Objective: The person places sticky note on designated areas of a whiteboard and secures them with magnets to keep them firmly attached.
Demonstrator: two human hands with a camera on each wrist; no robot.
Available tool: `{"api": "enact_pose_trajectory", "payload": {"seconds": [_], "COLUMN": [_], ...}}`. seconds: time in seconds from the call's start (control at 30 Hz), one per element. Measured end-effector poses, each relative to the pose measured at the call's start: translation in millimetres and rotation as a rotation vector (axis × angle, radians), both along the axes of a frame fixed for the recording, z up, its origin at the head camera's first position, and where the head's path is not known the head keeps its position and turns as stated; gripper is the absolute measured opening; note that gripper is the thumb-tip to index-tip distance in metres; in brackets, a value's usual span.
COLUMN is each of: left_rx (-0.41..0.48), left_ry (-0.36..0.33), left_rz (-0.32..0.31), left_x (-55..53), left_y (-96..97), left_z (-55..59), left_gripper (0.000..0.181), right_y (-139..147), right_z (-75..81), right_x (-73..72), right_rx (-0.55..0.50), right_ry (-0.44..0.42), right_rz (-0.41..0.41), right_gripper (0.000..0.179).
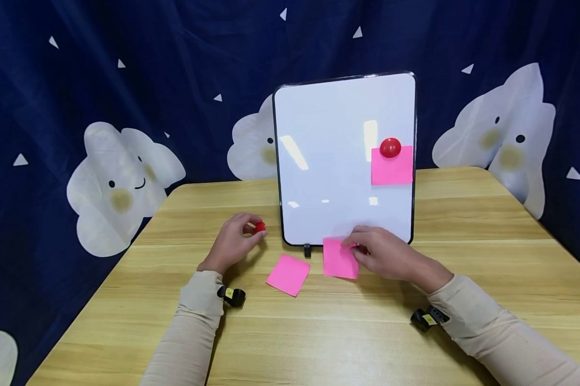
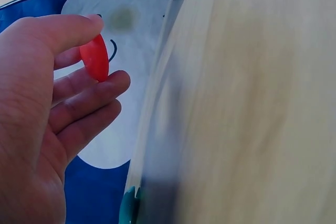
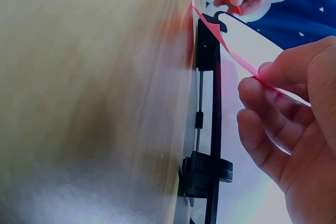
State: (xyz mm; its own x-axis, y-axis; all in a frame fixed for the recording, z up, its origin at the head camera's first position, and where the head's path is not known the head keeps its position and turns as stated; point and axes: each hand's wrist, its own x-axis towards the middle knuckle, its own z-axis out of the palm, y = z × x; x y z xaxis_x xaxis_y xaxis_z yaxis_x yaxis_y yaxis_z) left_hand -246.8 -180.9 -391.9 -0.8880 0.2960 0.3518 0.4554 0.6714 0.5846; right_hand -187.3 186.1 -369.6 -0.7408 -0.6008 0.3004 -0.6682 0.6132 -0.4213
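My left hand (image 1: 233, 241) pinches a round red magnet (image 2: 95, 59) between thumb and fingers, a little left of the whiteboard's lower corner. At the board's bottom edge my right hand (image 1: 385, 252) pinches a pink sticky note (image 1: 337, 261) by its right side; in the right wrist view the note (image 3: 239, 60) appears edge-on and slightly bent. Another pink sticky note (image 1: 288, 275) lies on the table between the two hands. Behind them stands the whiteboard (image 1: 328, 150), bearing a pink sticky note (image 1: 392, 174) under a red magnet (image 1: 390, 147) at its right side.
The whiteboard rests upright on small black feet (image 1: 307, 251) on the wooden table (image 1: 290, 343). A dark blue curtain (image 1: 184, 64) with clouds hangs behind the table. Each wrist wears a black strap, the left one (image 1: 232, 296) and the right one (image 1: 427, 319).
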Motion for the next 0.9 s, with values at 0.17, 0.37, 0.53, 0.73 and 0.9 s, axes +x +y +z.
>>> {"api": "enact_pose_trajectory", "payload": {"seconds": [0.17, 0.37, 0.53, 0.73, 0.9], "left_rx": [0.007, 0.021, 0.025, 0.044, 0.06], "left_ry": [0.012, 0.025, 0.026, 0.035, 0.089], "left_rz": [0.0, -0.011, -0.015, -0.025, -0.045], "left_x": [0.8, 2.6, 4.0, 6.1, 7.1], "left_y": [2.5, 6.4, 8.8, 12.0, 16.3], "left_z": [1.0, 3.2, 3.5, 4.9, 7.2], "left_gripper": [0.025, 0.023, 0.022, 0.022, 0.023], "right_y": [0, 0, 1, 1, 2], "right_z": [0.5, 0.8, 0.6, 0.0, 0.8], "right_x": [0.2, 0.6, 0.3, -0.1, -0.7], "right_rx": [-0.01, -0.028, -0.049, -0.075, -0.107], "right_ry": [0.008, 0.021, 0.017, 0.03, 0.06], "right_rz": [-0.009, -0.024, -0.033, -0.042, -0.059], "right_gripper": [0.022, 0.022, 0.023, 0.024, 0.024]}}
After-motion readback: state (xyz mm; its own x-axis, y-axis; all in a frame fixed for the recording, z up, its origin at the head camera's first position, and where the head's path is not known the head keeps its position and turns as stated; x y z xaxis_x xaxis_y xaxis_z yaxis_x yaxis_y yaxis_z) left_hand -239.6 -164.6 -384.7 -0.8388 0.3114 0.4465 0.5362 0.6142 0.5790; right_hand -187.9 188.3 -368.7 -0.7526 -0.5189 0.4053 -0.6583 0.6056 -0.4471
